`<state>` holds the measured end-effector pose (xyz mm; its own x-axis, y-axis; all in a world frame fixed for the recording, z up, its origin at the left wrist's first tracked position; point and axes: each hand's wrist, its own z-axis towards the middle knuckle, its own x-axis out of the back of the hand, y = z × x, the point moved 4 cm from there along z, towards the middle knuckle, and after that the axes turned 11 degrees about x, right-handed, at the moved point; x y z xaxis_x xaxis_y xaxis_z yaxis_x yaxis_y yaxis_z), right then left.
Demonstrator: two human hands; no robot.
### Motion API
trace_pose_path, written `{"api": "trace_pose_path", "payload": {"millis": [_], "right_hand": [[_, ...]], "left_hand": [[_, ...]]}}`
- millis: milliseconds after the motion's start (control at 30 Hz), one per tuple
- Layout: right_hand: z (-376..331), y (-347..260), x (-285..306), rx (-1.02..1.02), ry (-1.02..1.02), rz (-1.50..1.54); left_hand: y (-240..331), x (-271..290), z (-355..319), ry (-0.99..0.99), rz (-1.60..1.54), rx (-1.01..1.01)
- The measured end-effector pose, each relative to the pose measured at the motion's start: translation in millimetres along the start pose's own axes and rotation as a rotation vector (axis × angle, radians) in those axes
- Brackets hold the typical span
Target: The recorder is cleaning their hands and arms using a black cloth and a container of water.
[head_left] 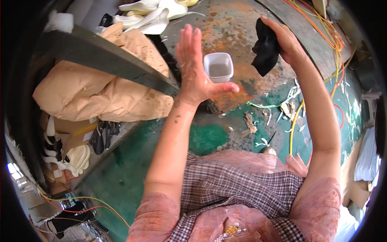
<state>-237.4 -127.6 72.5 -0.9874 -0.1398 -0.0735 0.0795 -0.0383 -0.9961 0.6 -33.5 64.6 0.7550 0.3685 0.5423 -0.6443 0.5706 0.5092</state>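
Observation:
My left hand is raised with its fingers up and its thumb stretched out to the right. Nothing is in it, and its skin looks wet. Just beyond the thumb, a small square white plastic tub stands on the rust-stained metal work surface; its bottom looks greyish. Off to the right, my right hand grips a limp black piece of material by its right edge. That piece hangs over the work surface, and its exact kind is not clear.
Brown paper lies crumpled at left under a dark metal beam. White curved shoe-like pieces are heaped at the far side. Orange and yellow cables run down the right. Scraps litter the green floor.

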Motion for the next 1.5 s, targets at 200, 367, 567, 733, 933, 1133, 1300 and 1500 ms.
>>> {"api": "trace_pose_path", "payload": {"millis": [200, 367, 567, 733, 933, 1133, 1300, 1500], "right_hand": [[-42, -29, -6, 0.037, -0.186, -0.231], [-104, -3, -97, 0.923, -0.516, -0.969], [-38, 34, -115, 0.231, -0.567, -0.949], [-10, 17, -39, 0.193, -0.411, -1.003], [-73, -15, -88, 0.671, -0.748, -0.933], [-107, 22, -121, 0.939, -0.821, -1.410], [-93, 23, -115, 0.672, -0.795, -1.580], [-31, 6, 0, 0.223, -0.196, -1.132]], "left_hand": [[4, -3, -17, 0.023, 0.234, -0.074], [12, -12, -14, 0.037, 0.228, 0.011], [7, -13, -20, 0.159, 0.461, -0.016], [14, 8, -20, 0.259, 0.406, -0.099], [13, 11, -25, 0.145, 0.285, -0.019], [3, -12, -28, -0.207, 0.555, 0.151], [2, -3, -24, -0.130, 0.369, 0.348], [-1, 2, -29, -0.278, -0.146, 0.304]]}}
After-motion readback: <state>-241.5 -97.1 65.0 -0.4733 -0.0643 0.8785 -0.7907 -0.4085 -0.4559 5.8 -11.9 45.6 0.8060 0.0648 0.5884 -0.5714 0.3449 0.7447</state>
